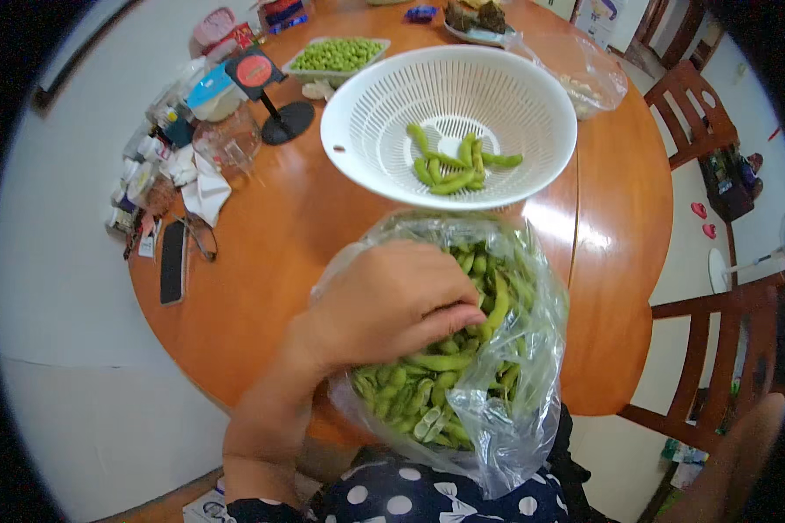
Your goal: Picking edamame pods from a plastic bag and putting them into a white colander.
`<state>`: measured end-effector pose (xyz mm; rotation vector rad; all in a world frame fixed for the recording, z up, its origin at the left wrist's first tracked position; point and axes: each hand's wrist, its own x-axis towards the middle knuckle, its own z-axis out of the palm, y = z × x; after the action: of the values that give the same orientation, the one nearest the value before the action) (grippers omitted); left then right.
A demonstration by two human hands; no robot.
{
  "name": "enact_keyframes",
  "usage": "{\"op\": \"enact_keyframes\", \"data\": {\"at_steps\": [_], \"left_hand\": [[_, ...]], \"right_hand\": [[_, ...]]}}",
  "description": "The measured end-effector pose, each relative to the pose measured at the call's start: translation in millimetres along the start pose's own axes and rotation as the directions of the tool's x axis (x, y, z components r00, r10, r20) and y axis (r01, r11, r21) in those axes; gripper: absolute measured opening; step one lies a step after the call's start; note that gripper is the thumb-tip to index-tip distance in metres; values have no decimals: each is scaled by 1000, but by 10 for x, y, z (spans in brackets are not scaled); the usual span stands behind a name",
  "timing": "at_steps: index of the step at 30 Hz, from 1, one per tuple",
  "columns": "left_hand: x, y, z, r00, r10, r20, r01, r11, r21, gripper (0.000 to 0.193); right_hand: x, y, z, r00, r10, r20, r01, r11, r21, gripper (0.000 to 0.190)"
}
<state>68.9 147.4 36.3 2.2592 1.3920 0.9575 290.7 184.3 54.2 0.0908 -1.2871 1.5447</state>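
Note:
My left hand (405, 301) reaches over the open mouth of a clear plastic bag (530, 405) filled with green soybean pods (392, 392). Its thumb rests along the pods, and the other fingertips are hidden, so I cannot see whether they grip one. One split pod (428, 423) shows its pale inside near the bag's lower part. Just beyond the bag, a white slotted plastic colander (366, 124) holds several pods (454, 180) on its bottom. At the lower right a blurred forearm (732, 457) enters; my right hand itself is out of view.
A plastic tub of shelled green beans (337, 55) stands behind the colander, near a black stand (281, 121). Along the left edge lie jars, tissues (206, 189), glasses (199, 238) and a phone (173, 261). Another plastic bag (589, 78) is at right, with wooden chairs (693, 118) beyond.

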Motion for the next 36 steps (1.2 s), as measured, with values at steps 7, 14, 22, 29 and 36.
{"op": "enact_keyframes", "data": {"at_steps": [7,14,22,29,36], "left_hand": [[-97,4,50,1000,10,4,-10,1000,0,15],[-60,-31,75,999,38,-30,-38,999,13,17],[-6,31,-65,999,36,20,-37,999,33,17],[-137,73,45,997,70,40,-69,997,-29,22],[-35,181,-97,997,-43,62,45,998,-42,21]], "right_hand": [[-23,124,30,998,43,39,-44,999,26,34],[74,238,59,993,69,97,-76,995,62,32],[342,37,-26,988,27,151,-26,1000,-6,30],[927,-144,50,921,-232,312,235,972,30,28],[955,-222,5,930,-165,329,181,983,-18,26]]}}
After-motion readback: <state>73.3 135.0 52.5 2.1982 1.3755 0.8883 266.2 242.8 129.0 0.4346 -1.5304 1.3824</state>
